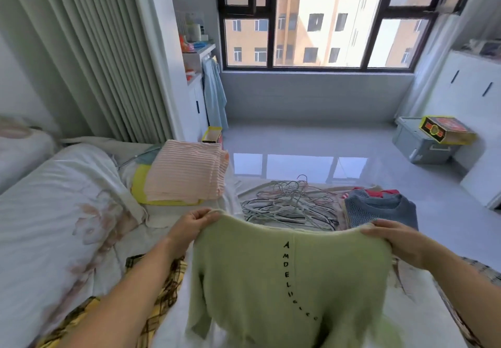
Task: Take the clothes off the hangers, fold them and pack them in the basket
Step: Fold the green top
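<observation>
Green sweater point(284, 280) spread over white bed point(81, 225), tiled floor point(311, 141) beyond

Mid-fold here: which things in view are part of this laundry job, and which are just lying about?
Job:
green sweater, gripped by left hand and right hand
pile of empty hangers
folded pink striped stack
blue knit top

Lying about:
floral quilt
grey storage box
yellow carton
</observation>
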Action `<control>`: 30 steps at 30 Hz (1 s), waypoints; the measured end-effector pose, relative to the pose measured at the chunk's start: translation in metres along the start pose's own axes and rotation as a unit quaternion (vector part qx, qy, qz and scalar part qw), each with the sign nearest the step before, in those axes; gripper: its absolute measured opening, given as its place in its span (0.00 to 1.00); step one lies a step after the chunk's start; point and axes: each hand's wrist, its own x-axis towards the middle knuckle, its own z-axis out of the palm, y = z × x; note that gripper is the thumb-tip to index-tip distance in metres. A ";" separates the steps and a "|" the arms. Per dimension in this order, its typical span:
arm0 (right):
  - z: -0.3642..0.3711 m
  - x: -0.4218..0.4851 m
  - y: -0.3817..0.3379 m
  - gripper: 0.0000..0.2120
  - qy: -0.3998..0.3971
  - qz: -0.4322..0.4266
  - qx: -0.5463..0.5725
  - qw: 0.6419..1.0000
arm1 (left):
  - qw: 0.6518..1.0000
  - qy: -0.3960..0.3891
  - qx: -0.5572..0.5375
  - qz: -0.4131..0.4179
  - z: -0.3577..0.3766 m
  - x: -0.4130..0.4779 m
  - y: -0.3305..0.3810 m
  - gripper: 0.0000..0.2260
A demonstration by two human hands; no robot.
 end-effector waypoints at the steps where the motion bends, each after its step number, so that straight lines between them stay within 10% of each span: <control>1: -0.003 -0.002 -0.009 0.26 0.009 -0.014 0.019 1.000 | 1.000 -0.005 -0.007 0.007 -0.004 0.003 0.011 0.05; 7: -0.027 -0.010 -0.052 0.25 0.065 -0.173 0.009 0.983 | 0.994 -0.056 0.021 0.096 -0.015 0.016 0.077 0.33; 14: -0.037 -0.013 -0.061 0.20 0.024 -0.148 -0.014 0.989 | 0.985 -0.047 0.092 0.138 -0.014 0.014 0.118 0.24; 18: -0.041 -0.008 -0.058 0.42 0.044 -0.111 -0.058 0.991 | 0.983 -0.009 0.099 0.154 -0.008 0.015 0.122 0.05; 24: -0.041 -0.010 -0.077 0.10 0.099 -0.181 -0.043 0.978 | 0.984 -0.005 0.108 0.142 -0.009 0.012 0.127 0.06; 30: -0.041 -0.016 -0.088 0.06 0.121 -0.200 -0.073 0.969 | 0.986 -0.018 0.164 0.033 -0.007 0.007 0.118 0.09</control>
